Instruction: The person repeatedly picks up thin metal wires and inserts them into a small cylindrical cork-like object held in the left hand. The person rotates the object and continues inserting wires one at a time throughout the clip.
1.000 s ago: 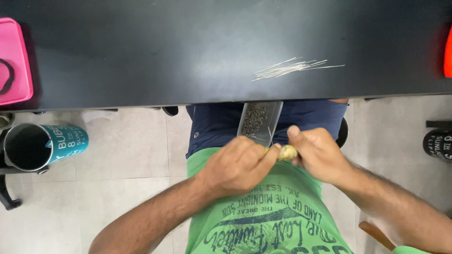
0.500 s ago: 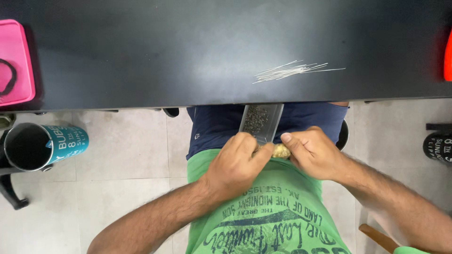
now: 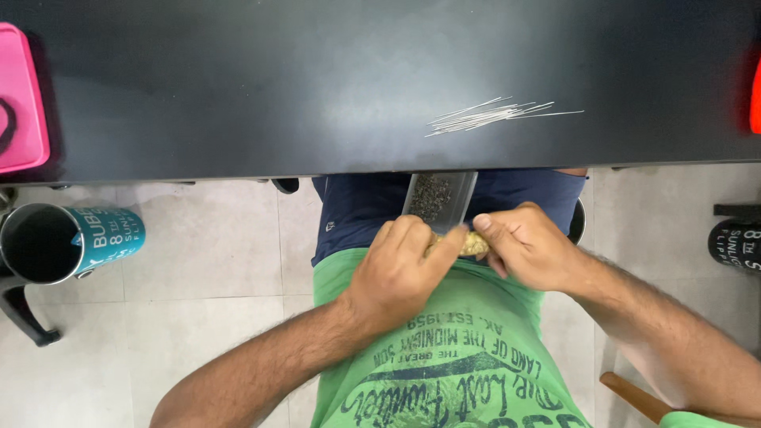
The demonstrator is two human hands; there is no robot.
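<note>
Your left hand (image 3: 400, 273) and right hand (image 3: 527, 246) both pinch the small yellowish lump (image 3: 474, 243) held between them, just below the clear container (image 3: 437, 200) of dark grains on your lap, thin wires (image 3: 495, 115) lying untouched on the bench (image 3: 238, 87) beyond.

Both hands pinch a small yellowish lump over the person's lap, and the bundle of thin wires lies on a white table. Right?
Not quite. The head view shows the table is black. The rest holds: left hand and right hand pinch the yellowish lump, and the wires lie on the table.
</note>
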